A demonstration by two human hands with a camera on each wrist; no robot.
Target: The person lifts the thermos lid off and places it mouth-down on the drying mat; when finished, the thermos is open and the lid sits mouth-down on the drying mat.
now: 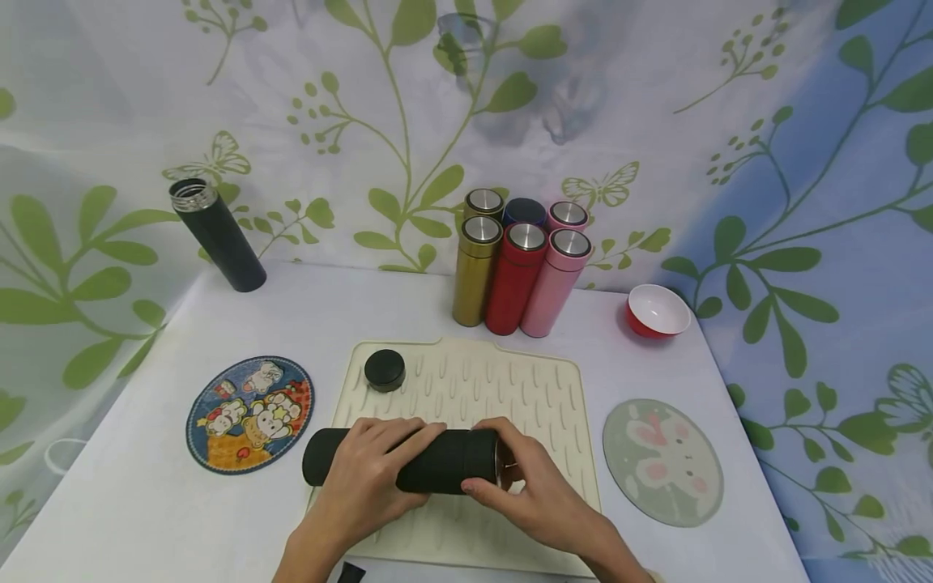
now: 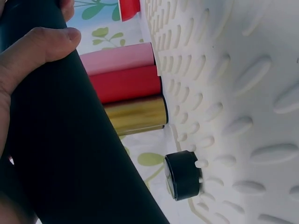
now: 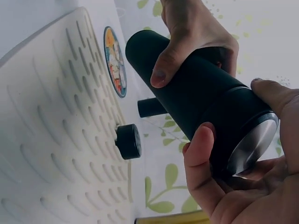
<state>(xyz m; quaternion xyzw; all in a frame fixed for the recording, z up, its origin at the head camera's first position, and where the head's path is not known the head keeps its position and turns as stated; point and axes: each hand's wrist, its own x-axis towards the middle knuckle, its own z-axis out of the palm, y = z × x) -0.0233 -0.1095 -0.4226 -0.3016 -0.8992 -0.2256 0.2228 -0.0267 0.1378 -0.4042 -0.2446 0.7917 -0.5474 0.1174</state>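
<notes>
A black thermos flask (image 1: 437,468) lies nearly level above the cream ribbed mat (image 1: 543,401). My left hand (image 1: 372,465) grips its body, thumb on the near side and fingers over the top. At the flask's right end, my right hand (image 1: 538,492) curls its fingers and thumb round the black lid, whose shiny steel top (image 3: 254,142) shows in the right wrist view. A thin seam divides lid from body. On the mat's far left corner rests a separate black lid (image 1: 385,370). A second black flask (image 1: 221,236) stands uncovered at the back left, its steel threaded neck showing.
Several capped flasks stand grouped at the back, among them a gold one (image 1: 474,279), a red one (image 1: 514,283) and a pink one (image 1: 555,285). A red-and-white bowl (image 1: 658,312) sits back right. Round placemats lie left (image 1: 249,414) and right (image 1: 663,463) of the mat.
</notes>
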